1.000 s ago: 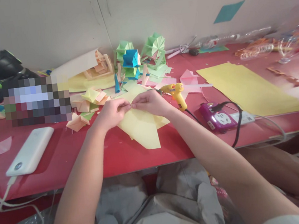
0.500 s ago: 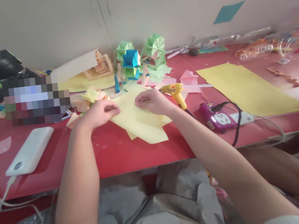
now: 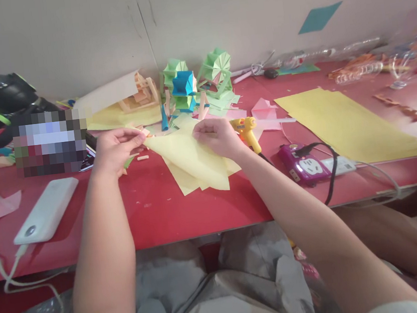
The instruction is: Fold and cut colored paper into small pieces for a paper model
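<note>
A pale yellow sheet of paper (image 3: pixel 189 151) stretches between my two hands above the red table. My left hand (image 3: pixel 119 149) pinches its left corner between thumb and fingers. Closed on the sheet's upper right part is my right hand (image 3: pixel 216 136), its fingertips partly hidden. More pale yellow sheets (image 3: pixel 183 182) lie beneath it. Just right of my right hand rests a yellow hot glue gun (image 3: pixel 247 132) with a clear glue stick in its back end. Behind the paper stand folded-paper wheels, a blue one (image 3: pixel 184 84) and a green one (image 3: pixel 216 65).
A purple power strip (image 3: pixel 303 163) with a black cable lies on the right, before larger yellow sheets (image 3: pixel 343 121). On the left are a white power bank (image 3: pixel 47 210) with a cable and a blurred-out screen (image 3: pixel 49 144). Another person's arm shows at lower right.
My left hand has moved left and slightly up, pulling the sheet's corner with it. My right hand has shifted slightly right. Paper scraps by the left hand are now mostly covered.
</note>
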Action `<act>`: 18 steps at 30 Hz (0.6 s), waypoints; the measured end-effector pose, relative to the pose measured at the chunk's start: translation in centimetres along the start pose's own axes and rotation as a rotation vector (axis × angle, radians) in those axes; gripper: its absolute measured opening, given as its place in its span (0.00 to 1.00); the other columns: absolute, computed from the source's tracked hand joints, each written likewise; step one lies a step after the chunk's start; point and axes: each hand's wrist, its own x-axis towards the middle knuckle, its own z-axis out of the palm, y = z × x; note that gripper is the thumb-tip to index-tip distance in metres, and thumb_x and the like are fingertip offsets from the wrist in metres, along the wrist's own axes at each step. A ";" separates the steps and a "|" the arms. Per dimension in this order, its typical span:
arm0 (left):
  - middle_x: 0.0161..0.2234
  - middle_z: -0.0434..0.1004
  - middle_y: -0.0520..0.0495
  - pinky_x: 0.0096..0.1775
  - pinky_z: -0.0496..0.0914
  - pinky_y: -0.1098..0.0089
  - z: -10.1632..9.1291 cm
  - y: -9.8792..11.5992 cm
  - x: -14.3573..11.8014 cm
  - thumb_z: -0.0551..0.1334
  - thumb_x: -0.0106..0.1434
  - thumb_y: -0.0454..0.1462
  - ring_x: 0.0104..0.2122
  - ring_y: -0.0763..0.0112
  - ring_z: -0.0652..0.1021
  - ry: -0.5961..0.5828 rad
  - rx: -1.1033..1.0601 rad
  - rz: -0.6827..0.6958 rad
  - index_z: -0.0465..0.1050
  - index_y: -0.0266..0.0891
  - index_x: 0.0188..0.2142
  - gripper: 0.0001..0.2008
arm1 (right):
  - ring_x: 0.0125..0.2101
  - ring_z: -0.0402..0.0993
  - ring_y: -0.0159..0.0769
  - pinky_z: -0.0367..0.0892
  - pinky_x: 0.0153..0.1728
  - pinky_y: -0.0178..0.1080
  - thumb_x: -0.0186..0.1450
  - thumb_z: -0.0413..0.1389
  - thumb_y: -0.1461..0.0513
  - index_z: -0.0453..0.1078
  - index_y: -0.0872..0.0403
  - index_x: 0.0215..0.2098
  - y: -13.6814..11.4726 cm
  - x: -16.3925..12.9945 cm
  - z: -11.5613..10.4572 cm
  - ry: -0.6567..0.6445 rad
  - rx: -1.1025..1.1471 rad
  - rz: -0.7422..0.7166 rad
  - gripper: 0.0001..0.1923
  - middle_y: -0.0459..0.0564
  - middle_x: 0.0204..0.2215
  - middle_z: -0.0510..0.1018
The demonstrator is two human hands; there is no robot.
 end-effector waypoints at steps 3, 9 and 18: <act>0.29 0.81 0.45 0.30 0.80 0.68 0.2 -0.1 0.2 0.78 0.46 0.36 0.27 0.66 0.82 0.057 -0.020 -0.011 0.79 0.37 0.27 0.11 | 0.32 0.73 0.35 0.70 0.38 0.39 0.61 0.57 0.59 0.72 0.55 0.32 0.0 0.0 0.3 0.000 0.014 -0.024 0.07 0.49 0.30 0.78; 0.29 0.82 0.44 0.28 0.78 0.70 0.1 0.1 0.3 0.75 0.47 0.33 0.25 0.69 0.80 0.093 -0.071 -0.077 0.79 0.38 0.26 0.08 | 0.32 0.73 0.35 0.70 0.40 0.40 0.61 0.56 0.60 0.72 0.55 0.32 0.1 0.0 0.6 0.002 0.019 -0.045 0.06 0.49 0.30 0.78; 0.37 0.82 0.43 0.39 0.79 0.65 3.8 -0.1 -0.7 0.73 0.54 0.50 0.40 0.61 0.83 -0.209 -0.225 -0.134 0.73 0.41 0.35 0.19 | 0.33 0.75 0.36 0.72 0.39 0.40 0.62 0.56 0.60 0.70 0.54 0.31 -0.3 -0.1 0.9 0.136 0.051 -0.030 0.05 0.49 0.30 0.79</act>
